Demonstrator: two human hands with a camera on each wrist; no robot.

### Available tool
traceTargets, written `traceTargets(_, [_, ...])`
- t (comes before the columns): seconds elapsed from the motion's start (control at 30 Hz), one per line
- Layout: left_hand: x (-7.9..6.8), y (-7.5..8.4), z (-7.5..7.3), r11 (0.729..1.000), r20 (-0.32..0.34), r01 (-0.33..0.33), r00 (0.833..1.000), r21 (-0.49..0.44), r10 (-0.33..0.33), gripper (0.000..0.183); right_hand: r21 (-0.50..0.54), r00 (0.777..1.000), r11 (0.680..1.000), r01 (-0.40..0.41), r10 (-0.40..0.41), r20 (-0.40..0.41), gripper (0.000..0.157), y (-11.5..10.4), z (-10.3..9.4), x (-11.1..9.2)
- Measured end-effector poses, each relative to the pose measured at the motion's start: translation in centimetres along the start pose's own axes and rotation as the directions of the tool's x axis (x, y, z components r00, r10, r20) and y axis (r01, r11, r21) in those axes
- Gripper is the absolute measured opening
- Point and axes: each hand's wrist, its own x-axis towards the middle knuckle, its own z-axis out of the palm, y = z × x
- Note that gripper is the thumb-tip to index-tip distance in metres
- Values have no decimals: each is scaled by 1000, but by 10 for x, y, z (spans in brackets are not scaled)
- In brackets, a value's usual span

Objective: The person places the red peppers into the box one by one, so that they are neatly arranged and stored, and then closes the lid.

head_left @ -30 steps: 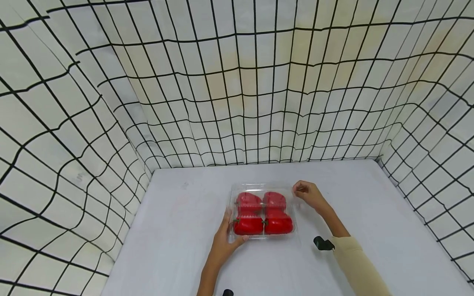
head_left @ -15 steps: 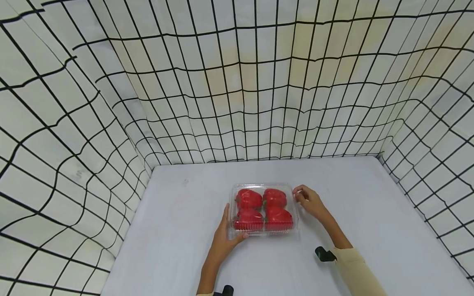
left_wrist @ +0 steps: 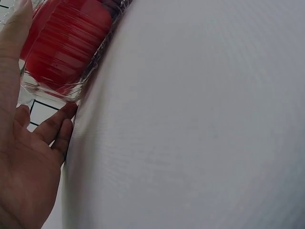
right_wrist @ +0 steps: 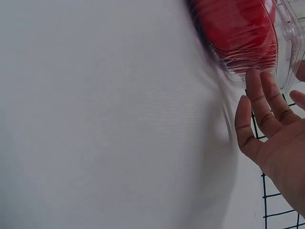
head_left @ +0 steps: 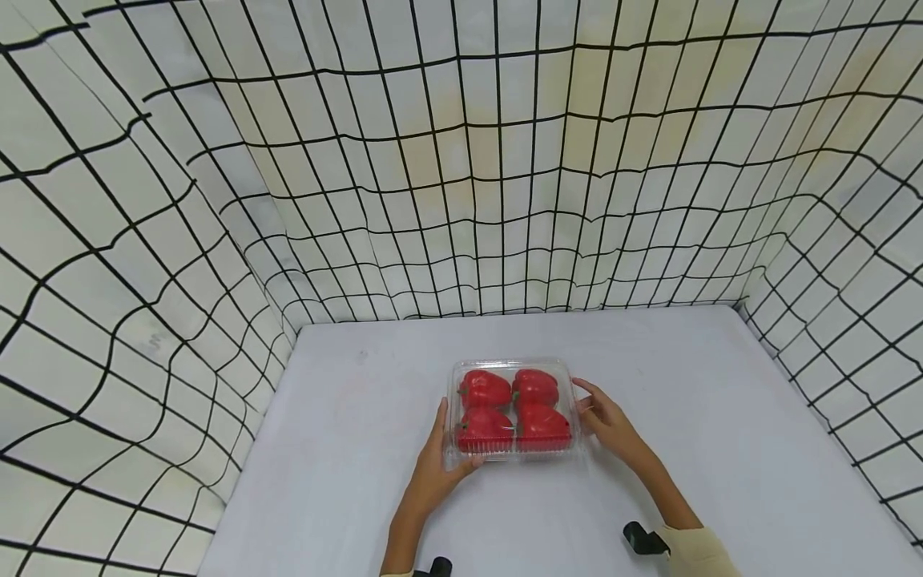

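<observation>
A clear plastic clamshell box [head_left: 514, 455] lies on the white table with its lid down, holding several red bell peppers [head_left: 485, 389]. My left hand [head_left: 431, 473] is at the near left corner, fingers straight along the side and thumb at the front edge. In the left wrist view, the left hand [left_wrist: 31, 167] shows its palm, with fingertips close under the ribbed wall. My right hand [head_left: 609, 421] touches the box's right side with its fingertips. The right wrist view shows the right hand's fingers [right_wrist: 259, 98] slightly bent, fingertips at the box's lower edge.
A white cloth covers the table [head_left: 346, 449]. Black netting [head_left: 497, 240] over pale walls rises at the back and both sides. A black wrist camera [head_left: 644, 538] sits at the right sleeve, another black camera [head_left: 441, 567] at the left wrist.
The lid's ribbed front has come down from above the peppers' middle to the near edge. My right hand has moved nearer along the box's right side; the left hand stays at its corner.
</observation>
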Motion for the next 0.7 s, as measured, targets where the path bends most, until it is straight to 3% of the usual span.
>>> traceTargets(0.17, [1,0,2,1000,-9,-9,1000,-7,9,107,158,992,980,-121,114,49,61,-6,-3,-20])
traceTargets(0.27, [2,-1,3,1000,-16,-9,1000,-10,9,107,199,987,969,-149,134,84,62,-6,-3,-30])
traceTargets(0.37, [2,-1,4,1000,-16,-3,1000,-10,3,107,240,984,958,-154,128,120,55,-3,-2,-38])
traceTargets(0.57, [2,-2,4,1000,-16,3,1000,-10,-3,107,251,970,946,-203,159,182,23,-2,2,-44])
traceTargets(0.7, [1,-2,2,1000,-15,-1,1000,-3,1,107,239,956,942,-234,178,233,31,-2,3,-47])
